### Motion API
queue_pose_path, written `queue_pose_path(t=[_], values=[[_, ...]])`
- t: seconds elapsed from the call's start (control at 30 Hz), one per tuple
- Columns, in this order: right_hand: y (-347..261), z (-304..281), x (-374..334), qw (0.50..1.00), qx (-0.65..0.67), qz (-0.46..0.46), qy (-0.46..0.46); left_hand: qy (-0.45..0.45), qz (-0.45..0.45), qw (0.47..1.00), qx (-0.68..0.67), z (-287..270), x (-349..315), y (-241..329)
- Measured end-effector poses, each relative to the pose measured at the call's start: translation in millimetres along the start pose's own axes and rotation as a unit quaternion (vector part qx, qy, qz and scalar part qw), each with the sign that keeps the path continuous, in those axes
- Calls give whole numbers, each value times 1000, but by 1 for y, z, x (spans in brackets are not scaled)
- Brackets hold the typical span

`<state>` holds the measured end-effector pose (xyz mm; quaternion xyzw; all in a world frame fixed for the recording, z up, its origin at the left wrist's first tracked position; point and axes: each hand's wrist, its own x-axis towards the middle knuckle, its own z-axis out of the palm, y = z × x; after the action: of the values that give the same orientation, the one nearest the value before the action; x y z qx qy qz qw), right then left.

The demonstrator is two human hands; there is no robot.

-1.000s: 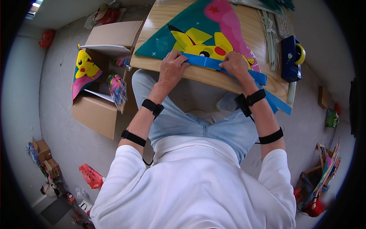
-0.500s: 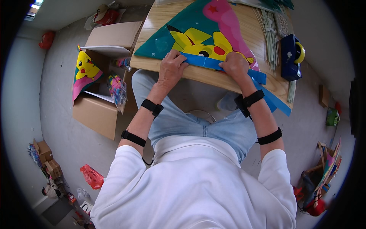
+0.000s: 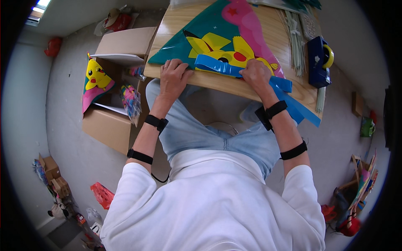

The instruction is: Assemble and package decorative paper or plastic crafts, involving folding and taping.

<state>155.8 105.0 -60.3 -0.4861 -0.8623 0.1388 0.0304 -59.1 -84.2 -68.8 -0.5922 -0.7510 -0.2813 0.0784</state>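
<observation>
A triangular kite [image 3: 176, 47] in green and pink, printed with a yellow cartoon figure, lies on the wooden table [image 3: 234, 83]. A long blue strip [image 3: 215, 65] runs along its near edge and trails off to the right, over the table's edge. The strip's left end arches slightly above the kite. My right hand [image 3: 256, 74] is closed on the strip near the kite's right side. At the kite's near left edge, my left hand [image 3: 172, 77] has its fingers curled over the sheet, apart from the strip; its fingertips are partly hidden.
Thin pale sticks [image 3: 295, 46] lie bundled on the right of the table, beside a blue tape dispenser [image 3: 318, 62] with yellow tape. On the left stands an open cardboard box [image 3: 106, 125] holding wrapped colourful packs [image 3: 130, 100] and a similar kite [image 3: 96, 81].
My left hand has let go of the strip and moved left along the kite's near edge. The strip's left end now shows, lifted. My right hand has hardly moved.
</observation>
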Motion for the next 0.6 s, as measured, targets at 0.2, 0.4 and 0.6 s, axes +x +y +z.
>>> queue_pose_path(t=[0.2,0.4,0.6], values=[[-2,-3,4,999,-4,17,-38,46,96,993,-46,7,11,60],[1,-1,2,1000,8,18,-16,-47,133,986,-87,57,30,97],[13,-7,9,995,64,7,-75,-93,104,987,-81,65,25,90]])
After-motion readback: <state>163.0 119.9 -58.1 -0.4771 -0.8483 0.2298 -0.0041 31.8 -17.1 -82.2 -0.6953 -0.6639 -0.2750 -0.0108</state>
